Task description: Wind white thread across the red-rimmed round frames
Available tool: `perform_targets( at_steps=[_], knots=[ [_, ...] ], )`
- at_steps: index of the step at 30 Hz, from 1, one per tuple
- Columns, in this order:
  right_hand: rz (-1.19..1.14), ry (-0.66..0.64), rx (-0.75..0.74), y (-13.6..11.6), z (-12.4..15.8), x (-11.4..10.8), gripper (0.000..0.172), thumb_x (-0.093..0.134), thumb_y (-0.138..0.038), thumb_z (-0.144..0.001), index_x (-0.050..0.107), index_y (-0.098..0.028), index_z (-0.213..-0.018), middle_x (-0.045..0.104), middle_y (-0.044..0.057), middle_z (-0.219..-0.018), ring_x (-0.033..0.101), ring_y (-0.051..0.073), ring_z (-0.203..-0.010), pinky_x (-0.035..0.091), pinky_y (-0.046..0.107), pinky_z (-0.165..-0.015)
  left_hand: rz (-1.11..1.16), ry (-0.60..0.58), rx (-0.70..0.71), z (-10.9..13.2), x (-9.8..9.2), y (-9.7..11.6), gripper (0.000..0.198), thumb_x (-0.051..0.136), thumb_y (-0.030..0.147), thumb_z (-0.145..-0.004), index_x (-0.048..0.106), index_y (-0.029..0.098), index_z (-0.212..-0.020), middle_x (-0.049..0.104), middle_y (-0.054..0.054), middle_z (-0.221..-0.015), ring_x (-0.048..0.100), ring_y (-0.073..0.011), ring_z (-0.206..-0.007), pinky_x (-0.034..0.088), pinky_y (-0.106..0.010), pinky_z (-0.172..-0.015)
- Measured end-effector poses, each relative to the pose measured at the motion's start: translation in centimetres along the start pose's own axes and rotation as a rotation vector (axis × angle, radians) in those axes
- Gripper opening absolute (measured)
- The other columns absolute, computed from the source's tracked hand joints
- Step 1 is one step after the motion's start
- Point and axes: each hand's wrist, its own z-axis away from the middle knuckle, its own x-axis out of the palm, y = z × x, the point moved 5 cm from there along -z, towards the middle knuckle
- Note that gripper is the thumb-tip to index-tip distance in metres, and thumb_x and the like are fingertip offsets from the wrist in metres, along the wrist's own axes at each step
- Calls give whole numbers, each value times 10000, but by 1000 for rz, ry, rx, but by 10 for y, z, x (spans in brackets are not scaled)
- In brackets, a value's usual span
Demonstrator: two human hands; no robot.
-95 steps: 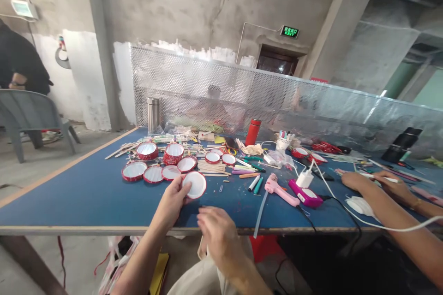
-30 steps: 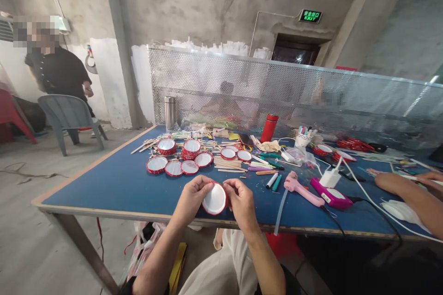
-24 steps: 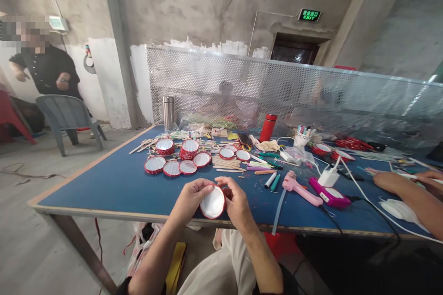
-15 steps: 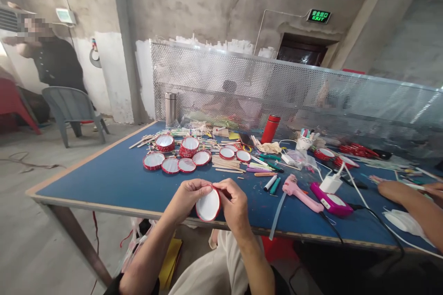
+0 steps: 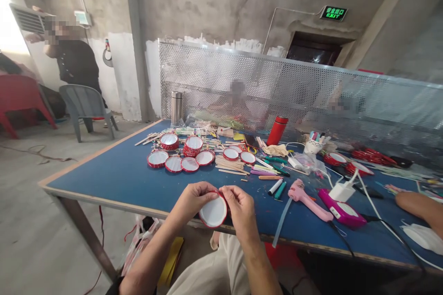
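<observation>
A round white disc with a red rim [image 5: 213, 212] is held up at the table's front edge, its white face turned towards me. My left hand [image 5: 198, 200] grips its upper left edge, thumb lying over the face. At the upper right rim, the thumb and fingers of my right hand [image 5: 238, 205] are pinched together. Whether a small piece sits in that pinch is hidden. Beyond my hands, several similar red-rimmed discs [image 5: 173, 164] lie on the blue table [image 5: 114, 170], some in stacks [image 5: 193, 146].
Wooden sticks [image 5: 230, 164] and markers [image 5: 275, 186] lie mid-table. To the right are a pink glue gun [image 5: 308, 200], a magenta power strip [image 5: 341, 208] with cords, and a co-worker's arm [image 5: 420, 207]. A red bottle [image 5: 277, 131] and steel flask [image 5: 176, 107] stand near the perforated screen [image 5: 211, 73].
The view has shifted, so the scene sits further right. The disc has turned to face me more fully; both hands stay on its upper rim.
</observation>
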Motion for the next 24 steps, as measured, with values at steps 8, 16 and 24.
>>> perform_targets(
  at_steps=[8,16,24],
  knots=[
    [317,10,-278,-21,11,8,177,524,-271,-844,663,-162,-840,622,55,-816,580,160,-761,440,248,-684,-134,44,11,0,0,2,218,611,361,-702,689,158,-711,670,-10,-667,563,-145,-621,412,-193,-532],
    [444,-87,-91,-18,2,1,150,533,-278,-814,596,-191,-709,617,22,-719,543,154,-673,397,243,-611,-192,53,23,0,1,-2,161,663,324,-656,665,164,-650,610,26,-567,496,-118,-532,353,-185,-474],
    [-45,-139,119,8,-2,4,264,563,-428,-809,577,-169,-758,576,-17,-662,491,103,-581,389,207,-543,-153,-49,4,-1,5,-1,161,663,303,-667,667,150,-718,608,21,-604,499,-119,-570,349,-193,-510]
  ],
)
